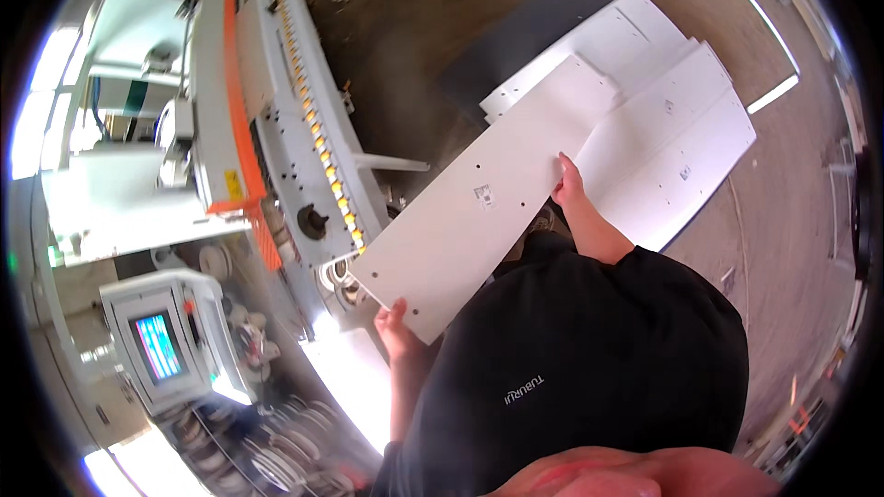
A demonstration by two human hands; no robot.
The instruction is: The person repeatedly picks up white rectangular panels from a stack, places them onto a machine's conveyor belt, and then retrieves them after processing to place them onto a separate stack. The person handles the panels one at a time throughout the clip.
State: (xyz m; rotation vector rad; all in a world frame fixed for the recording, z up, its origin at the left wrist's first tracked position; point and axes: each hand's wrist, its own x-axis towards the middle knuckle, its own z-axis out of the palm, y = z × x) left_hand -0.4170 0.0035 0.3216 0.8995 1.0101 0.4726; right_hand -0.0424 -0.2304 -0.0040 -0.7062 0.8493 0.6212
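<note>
A long white panel (pixel 442 212) with several drilled holes and a small label stretches across the middle, held between my two hands. My left hand (pixel 398 329) grips its near left end, thumb on the top face. Along the edge facing me, toward the far right, my right hand (pixel 569 182) holds on with its thumb on top and the other fingers hidden beneath. The panel's far end lies over a stack of white panels (pixel 672 143); whether it touches them I cannot tell.
On the left runs a long machine with an orange guard (pixel 241 83) and a row of yellow rollers (pixel 322 152). Nearer stands a control box with a lit screen (pixel 158 347), beside several coiled rolls (pixel 290 446). A dark board (pixel 525 46) lies behind the panel stack.
</note>
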